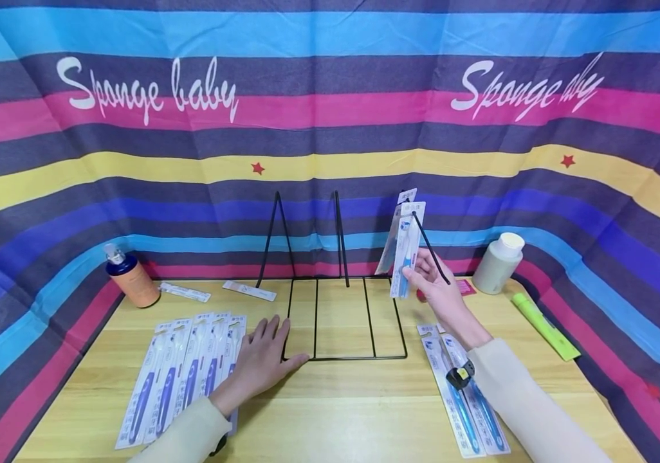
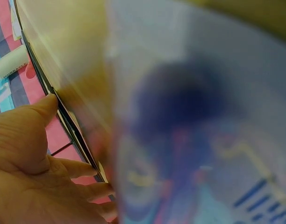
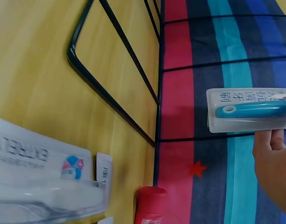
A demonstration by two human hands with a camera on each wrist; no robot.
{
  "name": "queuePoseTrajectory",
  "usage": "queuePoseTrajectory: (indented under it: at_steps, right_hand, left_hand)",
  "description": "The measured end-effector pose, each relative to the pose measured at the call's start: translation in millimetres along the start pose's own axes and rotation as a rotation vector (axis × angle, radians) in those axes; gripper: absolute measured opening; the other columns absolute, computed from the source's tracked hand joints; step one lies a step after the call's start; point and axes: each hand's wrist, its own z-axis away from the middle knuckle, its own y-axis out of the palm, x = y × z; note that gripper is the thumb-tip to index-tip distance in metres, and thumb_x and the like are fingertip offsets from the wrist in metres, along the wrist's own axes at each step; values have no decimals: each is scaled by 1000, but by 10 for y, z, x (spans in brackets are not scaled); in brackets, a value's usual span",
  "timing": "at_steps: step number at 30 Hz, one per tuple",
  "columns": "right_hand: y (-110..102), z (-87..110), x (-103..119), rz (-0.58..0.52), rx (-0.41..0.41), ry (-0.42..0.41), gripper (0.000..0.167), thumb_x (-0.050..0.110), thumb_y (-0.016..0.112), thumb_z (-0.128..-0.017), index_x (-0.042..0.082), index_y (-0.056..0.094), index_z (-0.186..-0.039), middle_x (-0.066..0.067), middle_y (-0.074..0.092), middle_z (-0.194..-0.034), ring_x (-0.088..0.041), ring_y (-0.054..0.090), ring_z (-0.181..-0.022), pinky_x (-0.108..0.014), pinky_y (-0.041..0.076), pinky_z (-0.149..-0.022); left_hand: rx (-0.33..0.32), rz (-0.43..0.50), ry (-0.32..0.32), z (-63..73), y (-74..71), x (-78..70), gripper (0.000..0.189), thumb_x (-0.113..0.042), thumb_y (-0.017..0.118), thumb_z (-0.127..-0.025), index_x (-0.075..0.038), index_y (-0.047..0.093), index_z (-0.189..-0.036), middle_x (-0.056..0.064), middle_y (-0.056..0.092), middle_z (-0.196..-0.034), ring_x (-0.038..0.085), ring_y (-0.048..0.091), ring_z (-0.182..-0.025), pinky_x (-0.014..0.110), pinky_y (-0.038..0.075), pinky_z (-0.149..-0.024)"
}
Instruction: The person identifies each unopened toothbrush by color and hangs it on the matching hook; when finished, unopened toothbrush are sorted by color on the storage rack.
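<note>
A packaged toothbrush with a light-blue handle (image 1: 405, 257) is in my right hand (image 1: 435, 280), pinched between thumb and fingers. It stands upright at the right-hand prong of a black wire rack (image 1: 341, 358), its top card overlapping the prong's upper end. Another pack (image 1: 388, 241) hangs just behind it. In the right wrist view, the held toothbrush pack (image 3: 253, 109) lies across the fingers. My left hand (image 1: 263, 350) rests with loosely spread fingers at the rack's left front corner. Beside it, several purple toothbrush packs (image 1: 170, 379) lie side by side, partly under the left forearm.
Two more blue toothbrush packs (image 1: 462, 399) lie under the right wrist. At the back left are a blue-and-orange bottle (image 1: 133, 280) and two small white packets. A white-capped bottle (image 1: 498, 265), a green tube (image 1: 544, 326) and a red item stand or lie at the right.
</note>
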Motion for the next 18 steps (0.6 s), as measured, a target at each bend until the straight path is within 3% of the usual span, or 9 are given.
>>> queuePoseTrajectory:
  at_steps: [5,10,18]
  right_hand:
    - [-15,-97,-43,-44,-11,-14,40,9,70,-108,-2,53,-143,-9,66,-126,-23,62,-117,-27,54,-97]
    - [-42,-139,-72,-14,-77,-22,38,9,74,-105,0,58,-139,-4,67,-123,-19,62,-118,-24,51,-99]
    - [-131,-58,-44,-3,-165,-13,43,11,73,-106,-11,55,-139,-15,68,-130,-16,66,-116,-23,53,-99]
  left_hand:
    - [5,-3,-1,-14,2,-8,90,-59,71,-101,5,49,-159,34,41,-164,58,36,-150,79,33,-112]
    - [8,6,-1,-8,-10,-20,90,-59,71,-101,5,48,-159,34,40,-164,59,36,-151,80,32,-113]
    - [10,-2,-6,0,-14,-10,91,-61,70,-101,5,48,-160,34,40,-164,58,36,-151,79,32,-113]
